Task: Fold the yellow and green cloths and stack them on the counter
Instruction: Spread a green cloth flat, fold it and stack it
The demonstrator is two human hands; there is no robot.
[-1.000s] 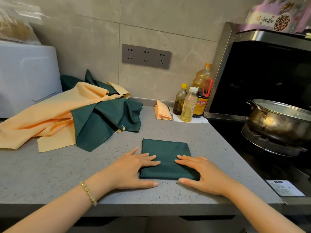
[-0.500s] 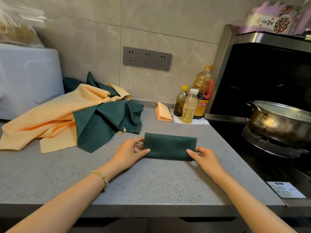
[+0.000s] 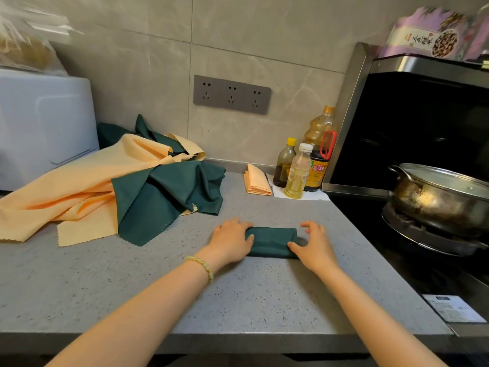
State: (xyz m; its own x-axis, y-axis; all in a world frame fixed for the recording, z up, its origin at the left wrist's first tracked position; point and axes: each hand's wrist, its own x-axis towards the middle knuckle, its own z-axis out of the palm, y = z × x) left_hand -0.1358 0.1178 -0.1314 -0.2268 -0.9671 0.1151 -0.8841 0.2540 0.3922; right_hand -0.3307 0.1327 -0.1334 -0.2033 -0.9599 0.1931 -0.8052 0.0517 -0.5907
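Folded green cloth (image 3: 272,241) lies on surface (image 3: 132,287); left hand (image 3: 232,242) grips one end, right hand (image 3: 313,246) the other.

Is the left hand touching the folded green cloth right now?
Touching. The head view shows the left hand over the left end of the folded green cloth, thumb lying on the fabric, no gap.

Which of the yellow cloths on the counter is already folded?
The small yellow cloth lying beside the bottles at the wall. It is a neat flat packet; the other yellow cloth lies loose and crumpled at the left.
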